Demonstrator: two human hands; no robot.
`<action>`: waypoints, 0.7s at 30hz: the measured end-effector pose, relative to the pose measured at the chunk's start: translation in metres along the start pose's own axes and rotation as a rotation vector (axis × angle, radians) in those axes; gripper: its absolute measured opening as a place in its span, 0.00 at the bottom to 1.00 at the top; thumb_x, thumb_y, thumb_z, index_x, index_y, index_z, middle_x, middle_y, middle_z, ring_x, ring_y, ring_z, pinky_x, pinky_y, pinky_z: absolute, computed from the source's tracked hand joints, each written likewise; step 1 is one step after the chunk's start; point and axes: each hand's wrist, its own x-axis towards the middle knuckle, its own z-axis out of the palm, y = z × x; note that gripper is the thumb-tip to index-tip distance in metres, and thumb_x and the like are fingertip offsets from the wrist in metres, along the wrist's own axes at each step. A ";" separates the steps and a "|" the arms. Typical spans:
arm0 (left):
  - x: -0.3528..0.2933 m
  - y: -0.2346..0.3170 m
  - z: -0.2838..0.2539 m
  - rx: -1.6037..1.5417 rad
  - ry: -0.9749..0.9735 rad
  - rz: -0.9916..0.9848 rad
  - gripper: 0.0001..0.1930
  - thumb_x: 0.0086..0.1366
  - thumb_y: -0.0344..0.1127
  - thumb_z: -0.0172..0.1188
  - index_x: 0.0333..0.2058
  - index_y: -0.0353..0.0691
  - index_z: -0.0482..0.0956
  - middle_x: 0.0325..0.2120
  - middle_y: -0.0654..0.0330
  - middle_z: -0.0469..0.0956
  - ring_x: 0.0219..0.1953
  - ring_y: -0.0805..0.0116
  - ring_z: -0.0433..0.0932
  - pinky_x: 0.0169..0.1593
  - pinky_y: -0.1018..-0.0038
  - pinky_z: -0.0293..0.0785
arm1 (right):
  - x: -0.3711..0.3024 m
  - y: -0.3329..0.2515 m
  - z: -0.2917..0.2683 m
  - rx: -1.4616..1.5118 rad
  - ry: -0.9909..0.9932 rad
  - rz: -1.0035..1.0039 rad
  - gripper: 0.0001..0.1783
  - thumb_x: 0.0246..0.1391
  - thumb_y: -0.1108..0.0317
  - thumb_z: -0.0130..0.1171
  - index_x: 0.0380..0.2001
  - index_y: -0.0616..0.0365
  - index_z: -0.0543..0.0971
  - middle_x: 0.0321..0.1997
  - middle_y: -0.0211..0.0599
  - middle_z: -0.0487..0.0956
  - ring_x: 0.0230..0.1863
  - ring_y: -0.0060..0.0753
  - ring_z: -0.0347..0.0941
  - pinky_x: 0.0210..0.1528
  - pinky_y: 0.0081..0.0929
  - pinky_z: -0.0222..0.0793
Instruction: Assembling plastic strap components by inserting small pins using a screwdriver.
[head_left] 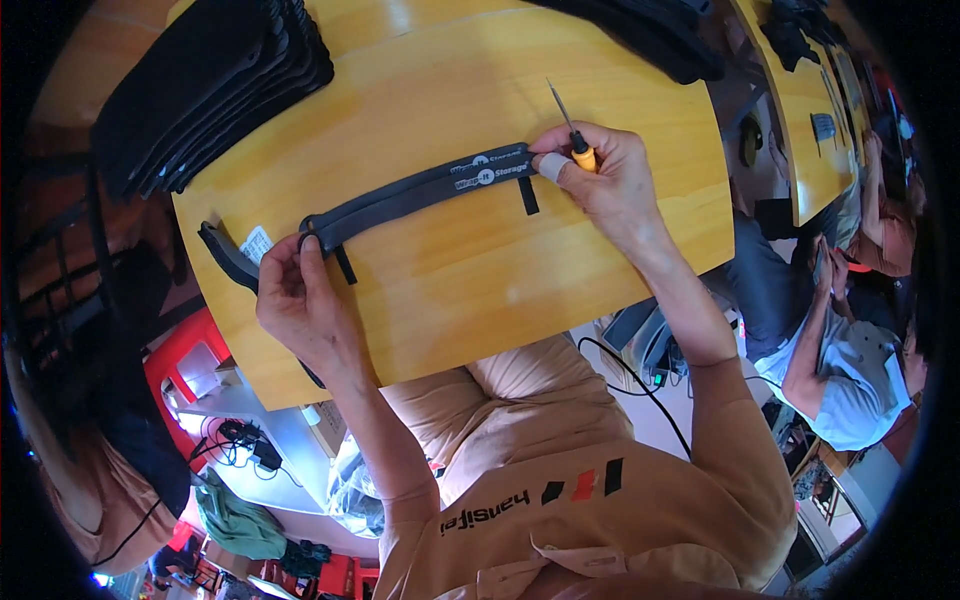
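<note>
A black hook-and-loop strap (400, 203) with white print, seemingly two layers lying side by side, stretches between my hands over the yellow wooden table. My left hand (305, 290) pinches its left end, next to a dark ring. At the printed end, my right hand (615, 185) grips the strap between thumb and fingers. That same hand also holds a thin pointed tool with a yellow handle (585, 158), its metal shaft aimed up and away; whether it is a screwdriver or an awl I cannot tell. A whitish wrap covers the right thumb. Short black tabs (529, 195) show below the strap.
A thick stack of black straps (210, 90) lies at the far left of the table (480, 290). Another black pile (650, 30) is at the far right. A black piece with a white label (257, 243) rests beside my left hand. People sit at the right.
</note>
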 end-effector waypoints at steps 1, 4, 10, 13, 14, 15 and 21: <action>0.000 -0.001 -0.001 0.005 0.000 0.001 0.04 0.57 0.27 0.56 0.29 0.32 0.75 0.22 0.65 0.73 0.24 0.82 0.68 0.29 0.87 0.64 | 0.001 0.005 0.001 -0.007 0.001 -0.055 0.04 0.43 0.79 0.57 0.27 0.64 0.78 0.22 0.27 0.75 0.26 0.13 0.67 0.29 0.13 0.64; 0.000 -0.004 0.000 -0.003 0.008 -0.007 0.04 0.57 0.27 0.56 0.30 0.32 0.75 0.22 0.65 0.74 0.24 0.82 0.68 0.29 0.86 0.64 | 0.002 0.006 0.002 -0.002 0.009 -0.106 0.04 0.43 0.79 0.57 0.26 0.64 0.77 0.22 0.27 0.75 0.26 0.13 0.67 0.30 0.13 0.64; -0.002 0.004 0.004 0.069 0.025 0.002 0.04 0.57 0.27 0.56 0.30 0.31 0.75 0.23 0.63 0.74 0.25 0.81 0.69 0.30 0.86 0.64 | 0.001 0.006 0.004 0.029 0.035 -0.089 0.05 0.43 0.81 0.57 0.27 0.64 0.77 0.23 0.27 0.75 0.27 0.13 0.68 0.31 0.13 0.65; -0.003 0.003 0.005 0.052 0.026 0.005 0.04 0.57 0.27 0.56 0.31 0.31 0.75 0.23 0.63 0.74 0.26 0.80 0.69 0.31 0.86 0.65 | -0.001 0.005 0.005 0.017 0.048 -0.106 0.06 0.43 0.82 0.57 0.28 0.64 0.75 0.24 0.27 0.74 0.28 0.14 0.68 0.31 0.12 0.65; -0.003 0.003 0.005 0.035 0.028 -0.002 0.04 0.57 0.26 0.56 0.31 0.31 0.75 0.23 0.63 0.74 0.26 0.80 0.69 0.31 0.86 0.65 | -0.001 0.004 0.005 -0.012 0.050 -0.127 0.06 0.43 0.82 0.57 0.28 0.64 0.75 0.24 0.27 0.73 0.28 0.14 0.67 0.31 0.12 0.64; -0.002 0.002 0.005 0.035 0.026 -0.003 0.04 0.57 0.26 0.56 0.31 0.31 0.75 0.23 0.63 0.74 0.26 0.80 0.69 0.31 0.86 0.65 | -0.001 0.004 0.005 -0.012 0.050 -0.125 0.06 0.43 0.82 0.57 0.28 0.64 0.75 0.24 0.27 0.73 0.28 0.14 0.67 0.31 0.12 0.64; -0.001 -0.004 0.005 -0.014 0.025 0.008 0.04 0.57 0.25 0.55 0.31 0.31 0.75 0.24 0.62 0.74 0.27 0.80 0.70 0.32 0.85 0.65 | -0.001 0.001 0.007 -0.033 0.068 -0.148 0.06 0.43 0.83 0.56 0.27 0.64 0.73 0.22 0.26 0.71 0.26 0.13 0.65 0.30 0.12 0.64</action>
